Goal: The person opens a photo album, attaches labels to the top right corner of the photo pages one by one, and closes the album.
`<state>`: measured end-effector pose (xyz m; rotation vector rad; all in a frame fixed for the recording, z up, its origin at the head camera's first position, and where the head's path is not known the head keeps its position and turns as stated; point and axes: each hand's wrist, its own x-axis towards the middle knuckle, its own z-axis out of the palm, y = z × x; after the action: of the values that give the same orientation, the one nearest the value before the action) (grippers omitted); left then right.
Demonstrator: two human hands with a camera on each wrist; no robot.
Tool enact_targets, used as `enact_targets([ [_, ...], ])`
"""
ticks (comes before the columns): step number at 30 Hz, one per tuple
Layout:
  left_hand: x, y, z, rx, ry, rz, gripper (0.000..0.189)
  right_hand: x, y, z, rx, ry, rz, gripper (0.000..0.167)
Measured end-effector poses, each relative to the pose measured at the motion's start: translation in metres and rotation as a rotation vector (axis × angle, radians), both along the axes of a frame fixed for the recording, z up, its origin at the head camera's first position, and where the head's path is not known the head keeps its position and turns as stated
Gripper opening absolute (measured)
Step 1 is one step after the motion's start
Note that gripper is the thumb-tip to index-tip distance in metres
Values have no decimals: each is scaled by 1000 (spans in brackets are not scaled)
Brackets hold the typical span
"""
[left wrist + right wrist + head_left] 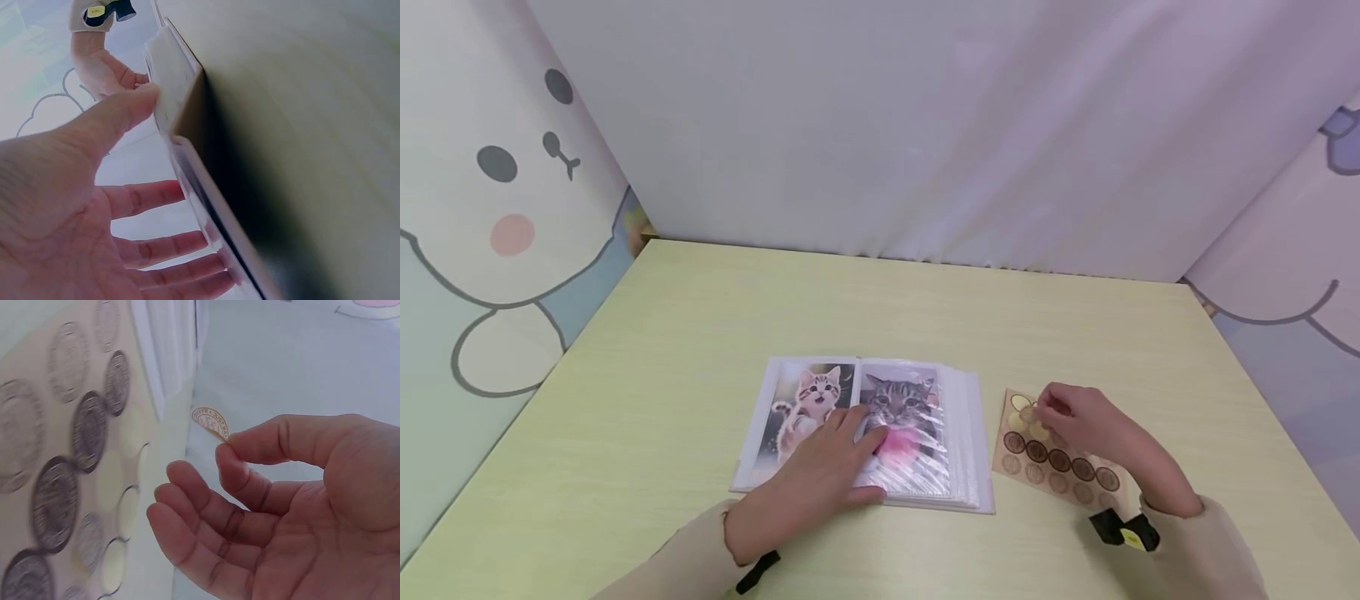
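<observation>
An open photo album lies on the table, a kitten photo on its left page and a grey tabby cat photo under a shiny sleeve on its right. Across the inner pages rests my left hand, fingers spread, its thumb at the album's lower edge in the left wrist view. My right hand is raised above a brown sheet of round stickers. Between thumb and index finger it pinches a small round sticker, slightly bent, with printed lettering; the other fingers curl loosely.
The sticker sheet, right of the album, has rows of dark and light printed circles and several pale bare spots. The pale wooden table ends at a white curtain behind. Cartoon-printed panels stand at both sides.
</observation>
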<state>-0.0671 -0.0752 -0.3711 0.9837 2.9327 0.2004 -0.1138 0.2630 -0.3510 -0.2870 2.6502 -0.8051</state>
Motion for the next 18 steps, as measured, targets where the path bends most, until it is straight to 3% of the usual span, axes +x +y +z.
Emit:
enact_targets([
  [8,1,0,1,-8,12,-4,68,-18,-28,15,-26,74,69,22],
  [18,1,0,1,4,11,-8,67,-39,-66,19,-43,134,202,17],
])
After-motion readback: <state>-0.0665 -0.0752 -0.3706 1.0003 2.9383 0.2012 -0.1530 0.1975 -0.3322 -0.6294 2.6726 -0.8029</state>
